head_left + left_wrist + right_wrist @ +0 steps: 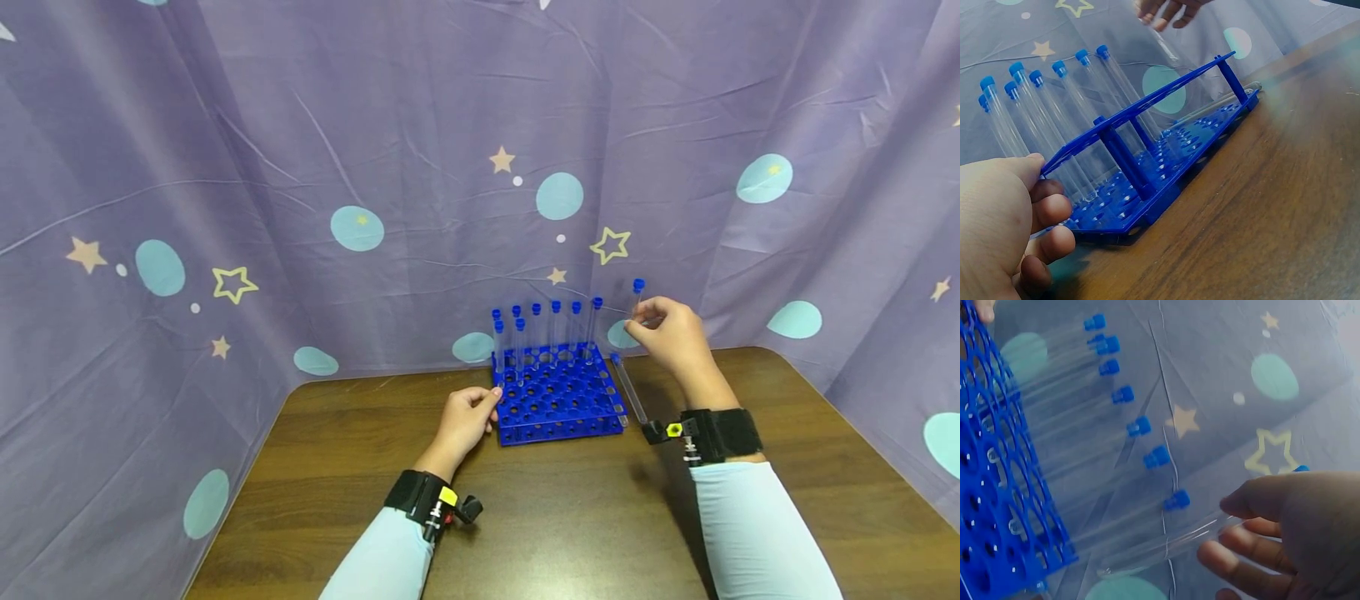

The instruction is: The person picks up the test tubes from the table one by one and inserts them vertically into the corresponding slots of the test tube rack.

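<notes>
A blue test tube rack (562, 412) with two tiers of holes stands on the table. Several clear test tubes with blue caps (556, 307) stand upright in it, along the back row and at the left. My left hand (465, 417) grips the rack's left edge, thumb on the upper tier and fingers curled below, as the left wrist view shows. Right of the rack, my right hand (673, 335) pinches a capped test tube (1166, 547) between thumb and fingers. That tube is raised above the table, apart from the rack, its cap above the hand.
Another capped test tube (632, 390) lies on the wooden table (360, 467), just right of the rack. A purple curtain (420, 125) with stars and teal spots hangs close behind the rack and around the table's sides.
</notes>
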{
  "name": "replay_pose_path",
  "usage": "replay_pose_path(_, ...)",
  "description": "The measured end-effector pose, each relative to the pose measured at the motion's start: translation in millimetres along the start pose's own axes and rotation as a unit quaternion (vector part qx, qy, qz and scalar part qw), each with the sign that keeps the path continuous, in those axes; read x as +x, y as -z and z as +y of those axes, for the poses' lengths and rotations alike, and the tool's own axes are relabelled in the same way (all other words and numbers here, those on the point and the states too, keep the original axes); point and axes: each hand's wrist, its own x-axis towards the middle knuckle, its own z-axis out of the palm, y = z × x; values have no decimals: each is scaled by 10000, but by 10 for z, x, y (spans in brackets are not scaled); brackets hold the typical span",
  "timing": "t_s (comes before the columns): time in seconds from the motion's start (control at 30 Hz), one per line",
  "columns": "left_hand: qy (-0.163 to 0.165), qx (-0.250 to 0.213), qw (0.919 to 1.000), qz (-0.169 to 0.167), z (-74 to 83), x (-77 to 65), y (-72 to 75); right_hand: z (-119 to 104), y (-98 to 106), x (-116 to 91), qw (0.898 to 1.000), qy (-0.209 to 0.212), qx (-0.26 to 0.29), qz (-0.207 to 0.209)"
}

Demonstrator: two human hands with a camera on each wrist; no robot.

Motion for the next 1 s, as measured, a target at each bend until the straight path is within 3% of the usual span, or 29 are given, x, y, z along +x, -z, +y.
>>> replay_pose_path(0.37, -12, 55, 10000, -4, -1, -7, 9, -223, -190, -29, 9964, 427, 609, 418)
replay_pose_path(0.7, -12, 37, 10000, -56, 0, -14, 12, -455, -572, -46, 9941, 639, 853, -222)
replay_pose_path(1.0, -36, 3, 10000, -57, -11, -11, 21, -578, -906, 27, 9945, 711, 488, -592)
